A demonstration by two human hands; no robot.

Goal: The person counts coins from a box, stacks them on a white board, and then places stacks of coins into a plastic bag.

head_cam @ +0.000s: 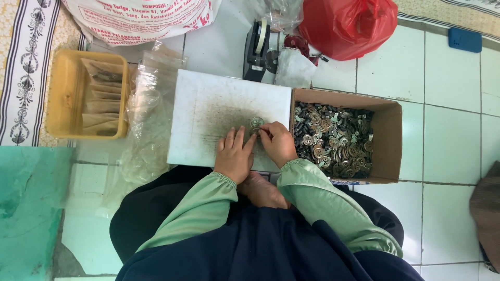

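Fingers of both hands, left hand (234, 156) and right hand (277, 143), pinch a round metal piece (256, 123) near the white board (208, 104)'s right edge.

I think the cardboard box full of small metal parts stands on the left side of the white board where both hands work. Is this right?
Not quite. In the head view the cardboard box of metal parts stands on the right side of the white board, beside the right hand. The left hand also rests on the board.
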